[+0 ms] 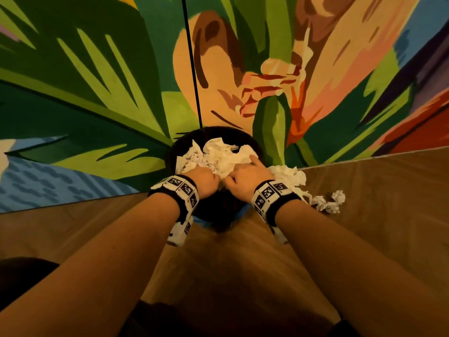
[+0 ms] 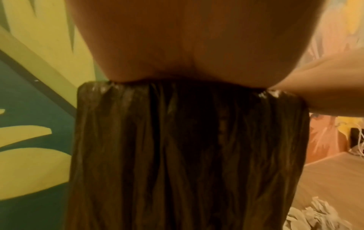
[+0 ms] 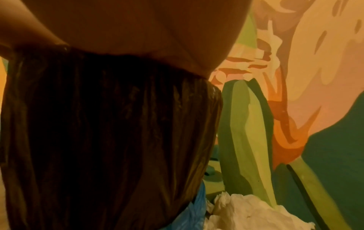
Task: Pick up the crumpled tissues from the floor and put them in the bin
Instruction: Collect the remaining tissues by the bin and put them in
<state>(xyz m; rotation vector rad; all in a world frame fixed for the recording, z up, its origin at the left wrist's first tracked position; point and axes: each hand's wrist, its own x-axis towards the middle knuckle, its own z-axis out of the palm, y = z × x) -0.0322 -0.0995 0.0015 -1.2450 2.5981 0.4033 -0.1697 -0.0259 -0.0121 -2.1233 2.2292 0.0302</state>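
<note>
Both hands over the bin [image 1: 175,152], left hand [image 1: 202,178] and right hand [image 1: 245,175] pressing the tissues [image 1: 218,154] inside, finger curl hidden, more tissues on floor [image 1: 326,203] right.

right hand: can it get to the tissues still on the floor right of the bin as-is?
Probably yes. The right hand is pressing on the tissues in the bin; the loose tissues on the floor lie just to its right on the open wood floor, with nothing between. It must first lift off the pile.

Head cam looks steeply down over both forearms, bin [image 1: 213,139] at 12 o'clock. Wrist cams sit very near the bin's side [image 2: 187,155] [image 3: 110,132], facing the mural wall [image 3: 315,77]; all share bin and wall.
</note>
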